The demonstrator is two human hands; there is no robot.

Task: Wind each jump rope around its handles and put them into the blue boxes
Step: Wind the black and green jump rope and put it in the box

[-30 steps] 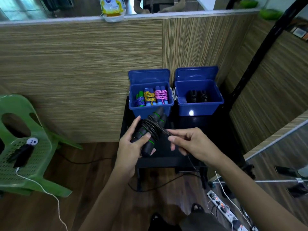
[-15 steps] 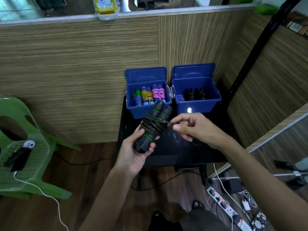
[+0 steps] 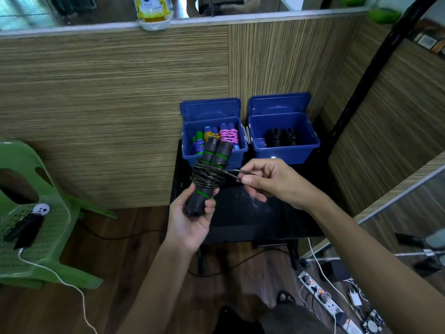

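Both blue boxes [image 3: 286, 150] already hold wound ropes. Left hand [image 3: 192, 220] grips the handles [image 3: 209, 179]; right hand [image 3: 272, 182] pinches the last rope loop [image 3: 237, 173], boxing still left.

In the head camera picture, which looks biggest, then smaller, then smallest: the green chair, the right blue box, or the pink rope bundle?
1. Green chair, partly cut off by the edge and nearer the camera, so its lead may be exaggerated.
2. Right blue box.
3. Pink rope bundle, inside the left blue box.
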